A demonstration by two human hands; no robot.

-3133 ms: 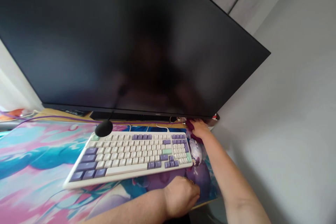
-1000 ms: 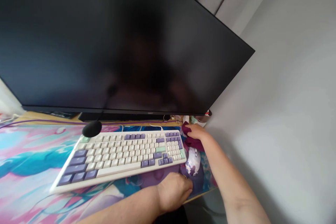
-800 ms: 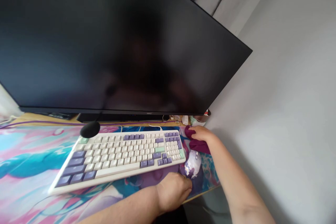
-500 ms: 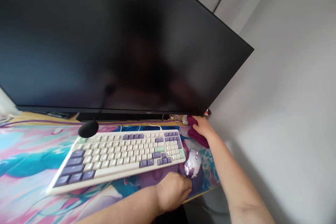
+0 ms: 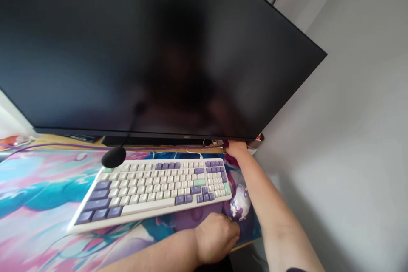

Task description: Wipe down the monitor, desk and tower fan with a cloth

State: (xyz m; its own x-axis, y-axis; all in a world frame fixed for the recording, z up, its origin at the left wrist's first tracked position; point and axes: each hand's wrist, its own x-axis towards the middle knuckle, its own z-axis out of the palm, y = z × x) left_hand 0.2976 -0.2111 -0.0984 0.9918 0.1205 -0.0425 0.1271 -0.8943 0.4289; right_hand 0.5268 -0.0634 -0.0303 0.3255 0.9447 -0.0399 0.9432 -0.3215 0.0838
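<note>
My right hand (image 5: 236, 148) reaches to the back right corner of the desk, under the monitor's (image 5: 178, 59) lower edge. Its fingers are closed on a dark magenta cloth (image 5: 226, 144), of which only a small bit shows. My left hand (image 5: 218, 237) rests curled in a fist at the front edge of the desk mat (image 5: 38, 204); what its fingers hold, if anything, is hidden. Just above that fist lies a white and purple mouse (image 5: 240, 203), close to my right forearm. Left of the mouse is a white keyboard (image 5: 153, 187) with purple and mint keys.
A black round microphone head (image 5: 114, 157) overhangs the keyboard's upper left corner. A purple cable (image 5: 73, 146) runs along the back of the desk. Small items (image 5: 217, 142) sit under the monitor near my right hand. A grey wall (image 5: 360, 136) rises on the right.
My right hand has moved farther back and slightly left with the cloth, which is now mostly out of sight. My left hand stays by the mouse. The whole view has shifted slightly.
</note>
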